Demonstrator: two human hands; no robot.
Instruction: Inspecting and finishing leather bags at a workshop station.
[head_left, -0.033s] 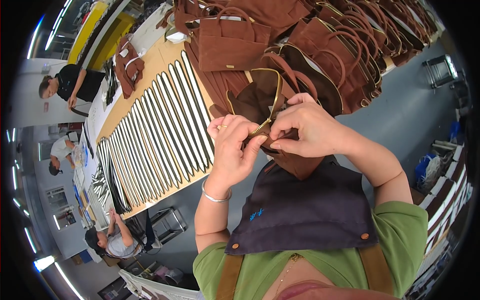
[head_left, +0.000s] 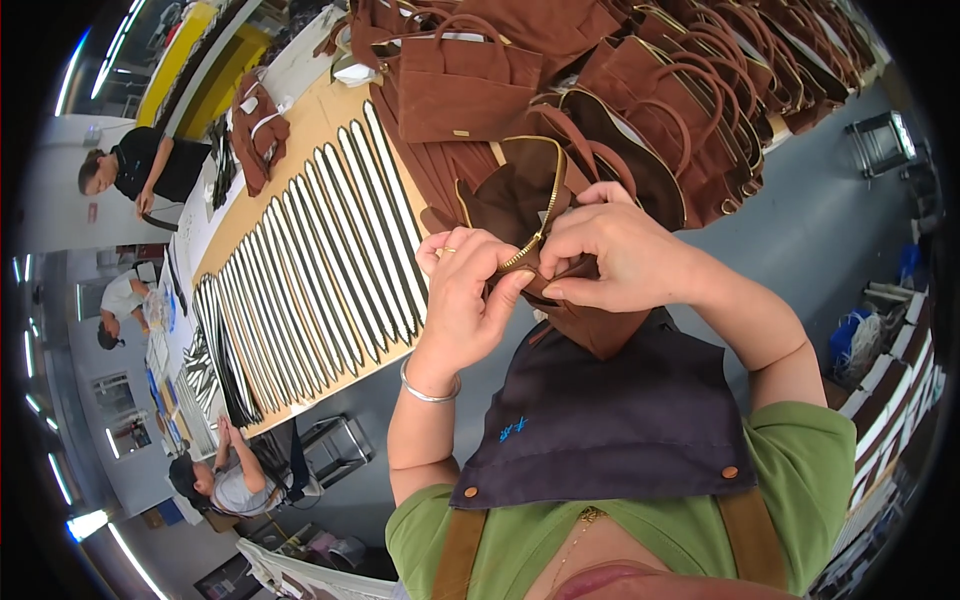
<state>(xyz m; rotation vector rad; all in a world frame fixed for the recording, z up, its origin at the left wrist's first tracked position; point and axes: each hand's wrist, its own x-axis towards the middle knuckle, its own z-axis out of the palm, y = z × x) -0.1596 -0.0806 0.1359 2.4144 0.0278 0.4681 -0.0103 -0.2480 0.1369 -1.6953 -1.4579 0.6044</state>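
The left hand was closed on the edge of a brown bag, its thumb and fingers pinching the material beside a gold zip; the right hand was nearly closed too, thumb and forefinger pinched on the same bag just beside the left thumb, its other fingers curled loosely above. The bag was in front of the chest, between the person and the table, its mouth spread open away from the body and its lower part close to a dark apron; what lay under the fingertips was hidden.

Ahead, many reddish-brown handbags were crowded together, several with their handles raised; to the left, long black-and-white strips lay side by side across the table; a silver bangle circled the left wrist; farther left, a co-worker in a black top stood by the table, and another in a dark cap was nearer its lower end.
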